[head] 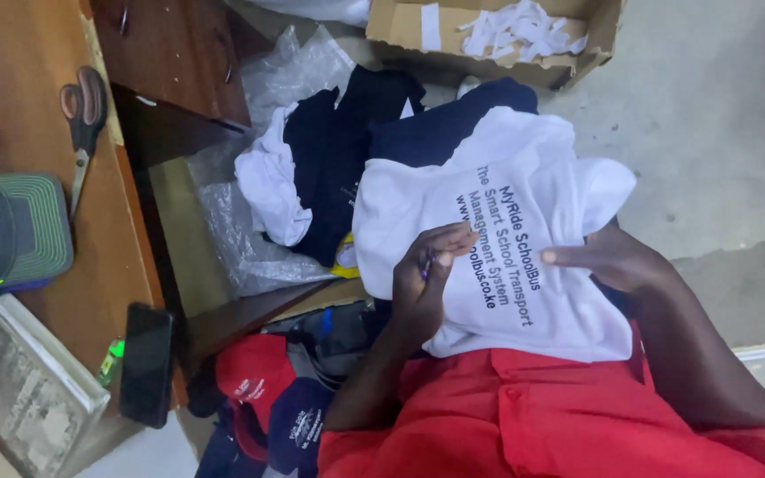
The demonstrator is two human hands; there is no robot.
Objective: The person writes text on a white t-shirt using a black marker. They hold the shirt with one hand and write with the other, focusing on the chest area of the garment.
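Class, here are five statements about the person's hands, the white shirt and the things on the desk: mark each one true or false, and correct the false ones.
1. The left hand holds a small blue tool against the white shirt. True.
2. The right hand grips the scissors. False: it rests on the shirt; the scissors lie on the wooden desk.
3. The cardboard box holds white paper strips. True.
4. The dark phone lies on the shirt. False: it lies at the desk's edge.
5. The person wears a green top. False: it is red.
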